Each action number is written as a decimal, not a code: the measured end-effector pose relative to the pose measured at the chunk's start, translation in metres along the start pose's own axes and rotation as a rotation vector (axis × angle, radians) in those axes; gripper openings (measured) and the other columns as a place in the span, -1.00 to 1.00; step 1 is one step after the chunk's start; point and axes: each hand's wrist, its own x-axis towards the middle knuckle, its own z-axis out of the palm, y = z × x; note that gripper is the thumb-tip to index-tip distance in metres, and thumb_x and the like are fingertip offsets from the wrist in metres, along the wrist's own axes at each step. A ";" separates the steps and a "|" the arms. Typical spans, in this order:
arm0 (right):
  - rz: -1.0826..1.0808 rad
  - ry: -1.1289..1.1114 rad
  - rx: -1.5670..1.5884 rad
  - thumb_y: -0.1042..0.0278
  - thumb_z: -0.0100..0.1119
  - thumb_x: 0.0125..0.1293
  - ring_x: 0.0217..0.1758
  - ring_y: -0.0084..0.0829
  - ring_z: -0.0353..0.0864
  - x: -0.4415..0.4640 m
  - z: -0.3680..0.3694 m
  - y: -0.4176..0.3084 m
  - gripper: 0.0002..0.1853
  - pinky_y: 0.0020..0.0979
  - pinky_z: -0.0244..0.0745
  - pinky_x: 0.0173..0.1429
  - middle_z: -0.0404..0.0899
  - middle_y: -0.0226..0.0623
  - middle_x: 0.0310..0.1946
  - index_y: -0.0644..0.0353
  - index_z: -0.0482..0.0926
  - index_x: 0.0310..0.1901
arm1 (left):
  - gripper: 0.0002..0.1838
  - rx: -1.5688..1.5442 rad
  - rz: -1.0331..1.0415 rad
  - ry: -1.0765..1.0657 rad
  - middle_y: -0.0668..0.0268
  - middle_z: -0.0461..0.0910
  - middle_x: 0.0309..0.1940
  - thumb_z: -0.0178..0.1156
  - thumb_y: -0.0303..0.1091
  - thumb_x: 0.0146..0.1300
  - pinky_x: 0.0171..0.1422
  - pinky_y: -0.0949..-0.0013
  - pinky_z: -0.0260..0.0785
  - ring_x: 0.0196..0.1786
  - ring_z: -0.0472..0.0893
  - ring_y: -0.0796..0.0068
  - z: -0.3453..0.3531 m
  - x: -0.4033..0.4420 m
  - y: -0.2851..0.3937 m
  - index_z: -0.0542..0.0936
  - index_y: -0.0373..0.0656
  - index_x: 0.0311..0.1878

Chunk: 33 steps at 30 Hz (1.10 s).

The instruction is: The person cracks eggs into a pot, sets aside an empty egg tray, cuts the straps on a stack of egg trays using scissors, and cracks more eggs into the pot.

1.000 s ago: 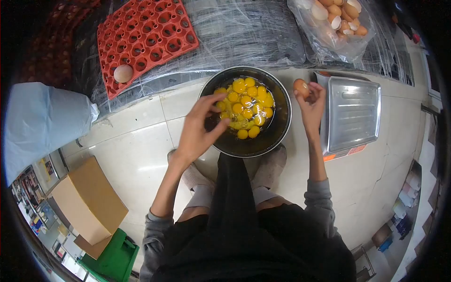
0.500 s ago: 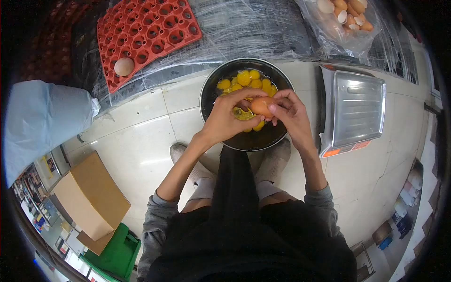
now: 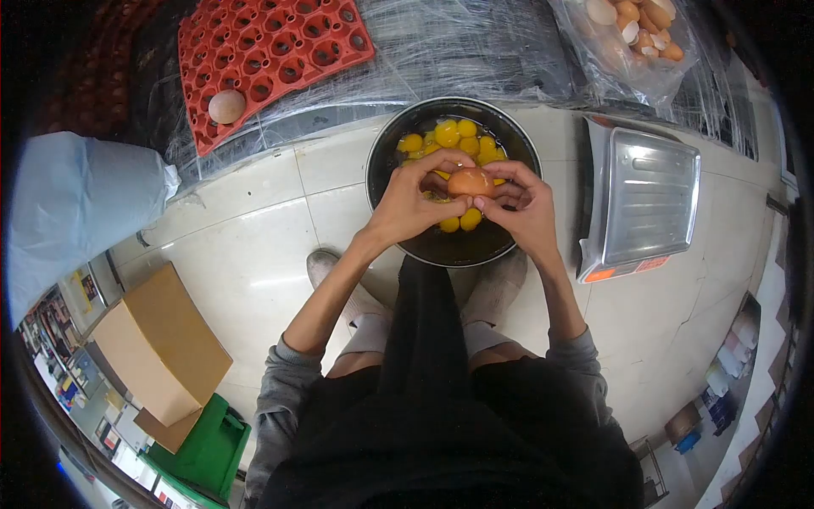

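Above a round dark bowl (image 3: 390, 231), both hands grip one brown egg (image 3: 471, 183). My left hand (image 3: 413, 202) has its thumb and fingers pressed on the egg's left side. On the other side, the fingers and thumb of my right hand (image 3: 523, 204) close round it. A small pale mark shows on top of the shell; whether it is a crack I cannot tell. Beneath the hands, several egg yolks (image 3: 447, 132) lie in clear egg white in the bowl. A single pale egg (image 3: 226, 107) sits in the red egg tray (image 3: 280, 51).
A metal-topped scale (image 3: 649, 197) stands on the floor right of the bowl. At the upper right lies a clear plastic bag (image 3: 619, 72) of eggshells (image 3: 649, 30). A cardboard box (image 3: 170, 339), a green bin (image 3: 203, 454) and a light-blue covered object (image 3: 89, 212) are on the left.
The egg has turned more level between my hands, and my right fingers have moved round its far side. The view has shifted slightly.
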 end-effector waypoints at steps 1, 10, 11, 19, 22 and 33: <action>-0.004 0.002 -0.032 0.53 0.39 0.01 -0.23 -0.58 0.60 0.000 0.000 0.001 -0.57 -0.59 0.49 -0.21 0.55 -0.26 -0.12 0.26 0.51 -0.04 | -0.57 0.002 -0.004 0.001 0.34 0.58 -0.15 0.33 -0.43 -0.04 -0.14 0.47 0.48 -0.27 0.60 0.56 0.000 0.001 -0.003 0.51 -0.12 -0.03; 0.002 0.014 -0.080 0.49 0.40 0.01 -0.25 -0.54 0.62 0.001 -0.005 0.001 -0.58 -0.59 0.51 -0.24 0.60 -0.23 -0.17 0.28 0.54 -0.04 | -0.58 0.141 0.028 -0.008 0.27 0.60 -0.20 0.36 -0.36 -0.04 -0.20 0.46 0.50 -0.33 0.64 0.46 0.000 0.005 0.003 0.51 -0.13 -0.06; 0.001 0.004 -0.077 0.48 0.40 0.01 -0.25 -0.53 0.63 0.001 -0.006 0.002 -0.58 -0.58 0.52 -0.24 0.60 -0.23 -0.16 0.28 0.55 -0.04 | -0.58 0.138 0.038 -0.015 0.24 0.60 -0.21 0.36 -0.35 -0.04 -0.20 0.45 0.50 -0.33 0.64 0.43 0.000 0.005 0.003 0.51 -0.14 -0.06; -0.028 0.114 -0.205 0.46 0.39 0.00 -0.29 -0.51 0.64 0.003 0.007 0.003 -0.59 -0.56 0.55 -0.26 0.63 -0.21 -0.21 0.28 0.56 -0.05 | -0.61 0.315 0.088 0.111 0.17 0.63 -0.29 0.34 -0.34 -0.06 -0.19 0.43 0.53 -0.36 0.65 0.36 0.007 0.007 0.002 0.54 -0.19 -0.11; -0.044 0.146 -0.259 0.45 0.39 -0.02 -0.31 -0.51 0.65 0.005 0.008 0.001 -0.57 -0.56 0.56 -0.28 0.64 -0.20 -0.24 0.28 0.56 -0.05 | -0.59 0.330 0.101 0.136 0.15 0.64 -0.29 0.33 -0.34 -0.06 -0.19 0.42 0.53 -0.36 0.66 0.33 0.007 0.007 0.000 0.56 -0.21 -0.08; -0.134 0.189 -0.362 0.44 0.35 -0.06 -0.30 -0.45 0.68 0.008 0.013 0.002 -0.57 -0.48 0.62 -0.24 0.65 -0.19 -0.26 0.28 0.56 -0.07 | -0.56 0.438 0.060 0.161 0.06 0.63 -0.14 0.31 -0.42 -0.04 0.04 0.35 0.47 -0.13 0.65 0.27 0.008 0.006 0.004 0.59 -0.22 0.00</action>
